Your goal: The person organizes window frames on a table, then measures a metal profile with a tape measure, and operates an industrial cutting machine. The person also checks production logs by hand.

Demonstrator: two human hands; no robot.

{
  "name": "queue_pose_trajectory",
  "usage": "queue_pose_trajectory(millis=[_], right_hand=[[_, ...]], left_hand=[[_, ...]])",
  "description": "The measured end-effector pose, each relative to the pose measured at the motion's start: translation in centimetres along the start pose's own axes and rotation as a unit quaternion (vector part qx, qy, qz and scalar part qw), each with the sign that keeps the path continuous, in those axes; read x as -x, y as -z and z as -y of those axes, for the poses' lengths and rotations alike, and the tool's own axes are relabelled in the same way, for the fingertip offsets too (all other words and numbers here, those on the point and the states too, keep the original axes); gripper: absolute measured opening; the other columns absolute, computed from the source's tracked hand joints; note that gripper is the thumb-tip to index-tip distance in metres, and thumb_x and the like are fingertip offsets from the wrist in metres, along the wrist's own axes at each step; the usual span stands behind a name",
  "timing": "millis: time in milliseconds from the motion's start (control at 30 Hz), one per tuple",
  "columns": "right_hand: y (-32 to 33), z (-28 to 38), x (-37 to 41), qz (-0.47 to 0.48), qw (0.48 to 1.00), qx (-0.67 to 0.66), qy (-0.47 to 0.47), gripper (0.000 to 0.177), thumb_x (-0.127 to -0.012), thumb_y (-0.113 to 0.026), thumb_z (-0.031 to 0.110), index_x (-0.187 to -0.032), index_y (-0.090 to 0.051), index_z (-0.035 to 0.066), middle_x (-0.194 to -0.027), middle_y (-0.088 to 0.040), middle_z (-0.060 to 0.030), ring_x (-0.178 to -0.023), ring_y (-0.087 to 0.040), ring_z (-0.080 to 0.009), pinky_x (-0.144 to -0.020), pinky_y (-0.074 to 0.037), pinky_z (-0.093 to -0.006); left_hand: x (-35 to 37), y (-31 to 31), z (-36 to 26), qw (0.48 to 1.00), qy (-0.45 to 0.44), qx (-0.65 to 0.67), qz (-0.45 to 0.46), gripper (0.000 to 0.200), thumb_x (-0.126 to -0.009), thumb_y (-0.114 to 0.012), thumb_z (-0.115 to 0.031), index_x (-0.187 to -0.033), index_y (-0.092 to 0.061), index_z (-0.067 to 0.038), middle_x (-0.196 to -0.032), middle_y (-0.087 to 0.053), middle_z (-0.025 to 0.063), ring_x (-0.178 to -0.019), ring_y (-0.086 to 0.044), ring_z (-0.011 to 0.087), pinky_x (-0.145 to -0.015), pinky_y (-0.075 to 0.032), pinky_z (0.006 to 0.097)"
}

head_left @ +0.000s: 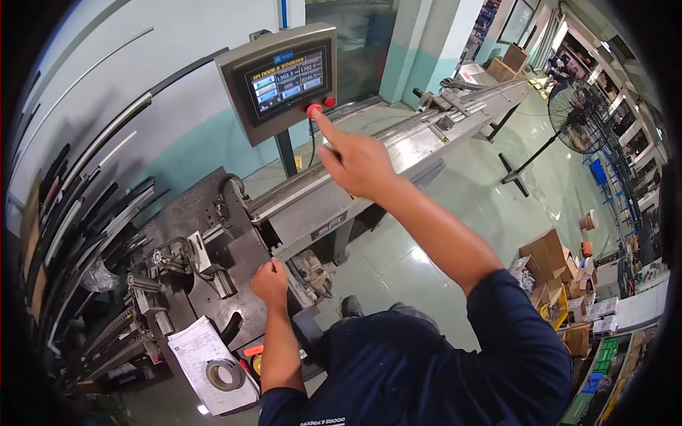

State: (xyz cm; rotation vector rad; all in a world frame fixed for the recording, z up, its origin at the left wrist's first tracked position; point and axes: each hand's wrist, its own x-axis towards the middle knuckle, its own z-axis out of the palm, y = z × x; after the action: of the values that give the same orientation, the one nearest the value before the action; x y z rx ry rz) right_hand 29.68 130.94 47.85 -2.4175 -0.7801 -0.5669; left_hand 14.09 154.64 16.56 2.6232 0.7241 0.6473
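Observation:
My right hand (361, 165) reaches up to the control panel (283, 82). Its index finger is stretched out, with the tip on the left red button (314, 110) below the screen. The thumb stands apart and nothing is held. A second red button (329, 101) sits just to the right. The lit screen (290, 79) shows numbers and coloured fields. Lower down, my left hand (271, 282) is closed at the edge of the dark metal machine table (249, 259). Whatever its curled fingers hold, if anything, is hidden.
A long metal rail bed (398, 145) runs off to the upper right. Papers (202, 355) lie at the lower left under a roll of tape (224, 374). Metal profiles (92, 213) lean on the wall. A standing fan (572, 117) and cardboard boxes (545, 255) are at right.

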Motion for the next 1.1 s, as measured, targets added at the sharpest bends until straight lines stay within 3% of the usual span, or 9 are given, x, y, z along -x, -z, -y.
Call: queue_pose_trajectory(millis=[267,400,500,600,1100], right_hand=[[-6.1,-2.0,-9.8,-0.013,0.999,0.037,-0.035,0.071,-0.095,-0.062,0.025,-0.162,-0.038,0.031,-0.074,-0.07,-0.01,-0.068,-0.067,-0.0351,-0.064,-0.052,-0.0466],[-6.5,-2.4,-9.5,-0.148,0.988,-0.036,0.037,0.061,-0.087,-0.066,0.014,-0.148,-0.06,0.024,-0.073,-0.069,-0.0096,-0.066,-0.066,-0.0329,-0.064,-0.053,-0.0445],[-7.0,-3.4,-9.5,-0.199,0.976,-0.045,0.08,0.052,-0.083,-0.066,0.007,-0.134,-0.072,0.017,-0.074,-0.068,-0.0104,-0.065,-0.064,-0.032,-0.063,-0.052,-0.0427],[-6.8,-3.2,-8.9,-0.171,0.983,-0.023,0.07,0.05,-0.081,-0.066,0.005,-0.13,-0.074,0.014,-0.073,-0.066,-0.0101,-0.063,-0.063,-0.0319,-0.061,-0.051,-0.0415],[-7.6,-3.9,-10.4,-0.157,0.984,0.003,0.088,0.054,-0.08,-0.064,0.008,-0.133,-0.073,0.017,-0.071,-0.067,-0.0087,-0.061,-0.062,-0.0316,-0.06,-0.051,-0.0436]], left_hand=[[-0.3,0.1,-0.3,0.999,0.004,-0.033,0.002,0.036,-0.094,-0.064,-0.034,-0.068,-0.07,-0.01,-0.072,-0.068,0.01,-0.068,-0.066,0.0351,-0.068,-0.05,0.0487],[-0.5,-0.4,-0.3,0.999,-0.014,-0.037,-0.01,0.036,-0.093,-0.064,-0.033,-0.066,-0.069,-0.01,-0.071,-0.067,0.0106,-0.066,-0.066,0.0348,-0.067,-0.051,0.0485],[-0.5,-0.4,-0.2,0.999,-0.025,-0.034,-0.016,0.036,-0.093,-0.065,-0.032,-0.065,-0.068,-0.009,-0.07,-0.067,0.0107,-0.065,-0.066,0.0347,-0.065,-0.051,0.048],[-0.5,-0.2,-0.1,0.999,-0.029,-0.027,-0.015,0.036,-0.092,-0.066,-0.031,-0.064,-0.067,-0.009,-0.069,-0.066,0.0106,-0.064,-0.066,0.0348,-0.064,-0.05,0.0479],[-0.6,-0.5,-0.1,0.998,-0.037,-0.031,-0.025,0.038,-0.091,-0.068,-0.029,-0.06,-0.061,-0.01,-0.066,-0.064,0.0092,-0.06,-0.063,0.0346,-0.061,-0.049,0.048]])
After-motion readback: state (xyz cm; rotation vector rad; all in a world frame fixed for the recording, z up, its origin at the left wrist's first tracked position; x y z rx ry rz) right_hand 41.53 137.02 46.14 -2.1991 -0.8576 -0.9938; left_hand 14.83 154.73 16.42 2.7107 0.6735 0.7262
